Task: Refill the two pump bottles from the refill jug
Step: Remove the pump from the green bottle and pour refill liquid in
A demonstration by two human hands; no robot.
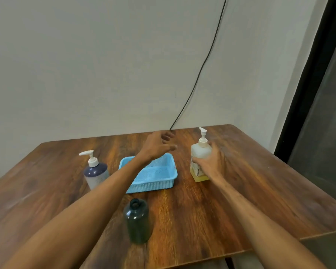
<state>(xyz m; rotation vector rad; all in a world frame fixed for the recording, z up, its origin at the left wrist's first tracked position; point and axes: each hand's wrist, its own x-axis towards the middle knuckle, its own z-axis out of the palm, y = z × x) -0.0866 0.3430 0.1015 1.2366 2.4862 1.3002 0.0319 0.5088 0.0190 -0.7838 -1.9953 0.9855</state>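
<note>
A pale pump bottle [199, 152] with a little yellow liquid at its bottom stands at the right of the wooden table [260, 181]. My right hand [211, 162] is wrapped around its body. My left hand [159, 144] hovers above the far edge of the blue basket with fingers spread, holding nothing, a short way left of that bottle's pump. A second pump bottle [96, 174], dark blue at the top with a white pump, stands at the left. A dark, uncapped refill jug [137, 220] stands upright near the front, between my forearms.
An empty blue mesh basket [159, 179] sits in the middle of the table, partly hidden by my left forearm. A black cable [202, 66] runs down the wall to the table's back edge. The table's right corner ends near a dark door frame [308, 84].
</note>
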